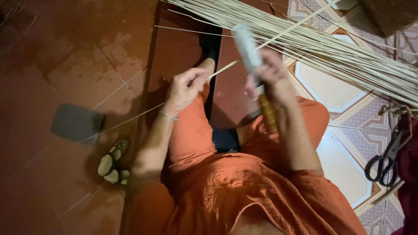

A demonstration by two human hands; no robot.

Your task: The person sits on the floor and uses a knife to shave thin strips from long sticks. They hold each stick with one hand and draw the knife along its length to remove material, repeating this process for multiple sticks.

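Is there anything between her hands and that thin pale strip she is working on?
Nothing visible. The left hand pinches the thin pale cane strip directly, and the right hand holds a wooden-handled knife with a pale blade against it.

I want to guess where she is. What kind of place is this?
Probably a home floor used for craft work: tiled floor, a pile of thin strips, scissors, and a sandal lying nearby.

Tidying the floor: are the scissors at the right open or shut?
Shut, it seems: the scissors lie on the patterned tiles with both black loops side by side; the blades are dim.
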